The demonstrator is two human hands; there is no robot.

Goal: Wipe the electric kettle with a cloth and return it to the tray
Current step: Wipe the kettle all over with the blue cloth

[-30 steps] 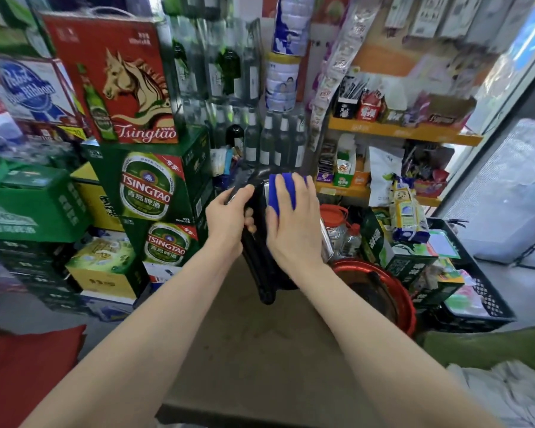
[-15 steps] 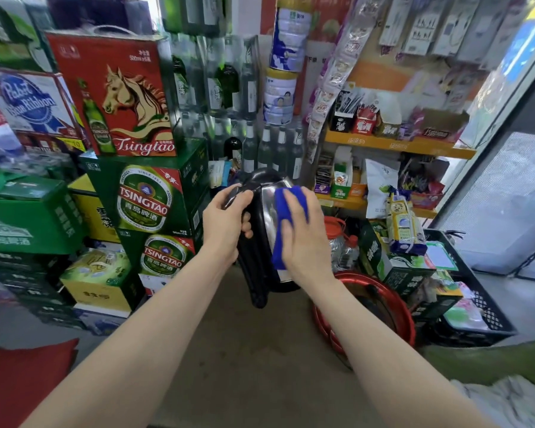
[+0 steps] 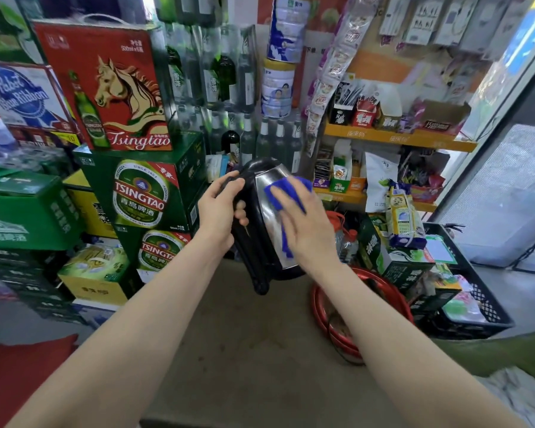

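Note:
A steel electric kettle (image 3: 264, 193) with a black lid and black handle is held up in the air at chest height, tilted to the left. My left hand (image 3: 218, 208) grips its black handle. My right hand (image 3: 306, 230) presses a blue cloth (image 3: 286, 189) flat against the kettle's shiny steel side. The cloth shows above and left of my fingers, with a strip hanging down under the palm. A round red tray (image 3: 317, 307) lies low on the right, below the kettle, partly hidden by my right forearm.
Stacked Tsingtao beer cartons (image 3: 142, 193) stand to the left. Glass bottles (image 3: 260, 140) line the back. Orange shelves (image 3: 399, 139) with snacks and a black crate (image 3: 473, 307) of goods fill the right. A brown surface (image 3: 244, 350) lies below my arms.
The kettle has turned so more of its steel side faces me. My right hand with the cloth slid from the kettle's top down and to the right across the steel.

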